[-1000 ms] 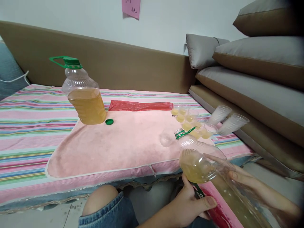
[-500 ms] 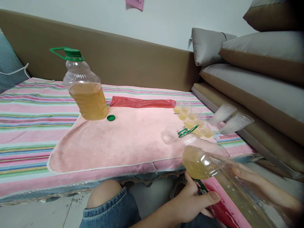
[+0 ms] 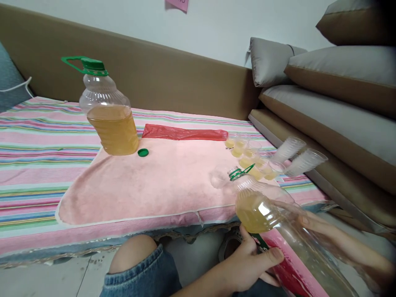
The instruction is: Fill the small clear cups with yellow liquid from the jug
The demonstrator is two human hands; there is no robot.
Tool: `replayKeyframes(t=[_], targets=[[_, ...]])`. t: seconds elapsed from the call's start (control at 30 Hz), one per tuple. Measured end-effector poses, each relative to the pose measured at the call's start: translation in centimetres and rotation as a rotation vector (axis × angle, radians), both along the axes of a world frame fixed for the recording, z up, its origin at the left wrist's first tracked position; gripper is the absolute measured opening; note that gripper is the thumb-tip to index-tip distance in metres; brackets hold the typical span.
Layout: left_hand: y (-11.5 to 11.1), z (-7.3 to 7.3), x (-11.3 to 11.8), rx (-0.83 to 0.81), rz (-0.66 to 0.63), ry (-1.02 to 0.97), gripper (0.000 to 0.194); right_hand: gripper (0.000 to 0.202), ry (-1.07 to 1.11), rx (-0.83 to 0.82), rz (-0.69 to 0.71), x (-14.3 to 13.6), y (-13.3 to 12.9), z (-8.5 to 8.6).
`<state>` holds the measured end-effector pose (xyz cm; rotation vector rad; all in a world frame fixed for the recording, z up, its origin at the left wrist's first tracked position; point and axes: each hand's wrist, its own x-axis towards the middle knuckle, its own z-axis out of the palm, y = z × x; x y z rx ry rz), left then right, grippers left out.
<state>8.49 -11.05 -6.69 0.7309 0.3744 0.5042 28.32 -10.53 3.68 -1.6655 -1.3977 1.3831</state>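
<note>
Brown-and-gray cushions (image 3: 340, 65) are rising in a stack at right, a gray pillow (image 3: 271, 62) sitting at its far end, while a pink note (image 3: 178, 4) is hanging on the white wall (image 3: 216, 35). A brown backboard (image 3: 139, 74) is running behind a striped sheet (image 3: 24, 148), where a red bag (image 3: 185, 133) is lying along the far edge of a pink mat (image 3: 130, 189). At left, a white cord (image 3: 23, 84) is trailing.

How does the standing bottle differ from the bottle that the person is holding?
The standing bottle is upright, while the held bottle leans between the left hand and right hand. A green cap closes the standing bottle; the held bottle has an open mouth. The held bottle shows a pink label, the standing bottle none. Both are clear, with green handles and yellowish liquid.
</note>
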Motion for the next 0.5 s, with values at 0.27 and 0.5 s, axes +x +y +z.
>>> replayKeyframes(t=[0.27, 0.5], targets=[[0.23, 0.29, -0.2, 0.013, -0.019, -0.007, 0.117, 0.048, 0.037, -0.021, 0.023, 0.46, 0.16, -0.28], [0.12, 0.12, -0.05, 0.043, -0.003, -0.018, 0.1, 0.045, 0.05, -0.055, 0.018, 0.72, 0.18, -0.1]])
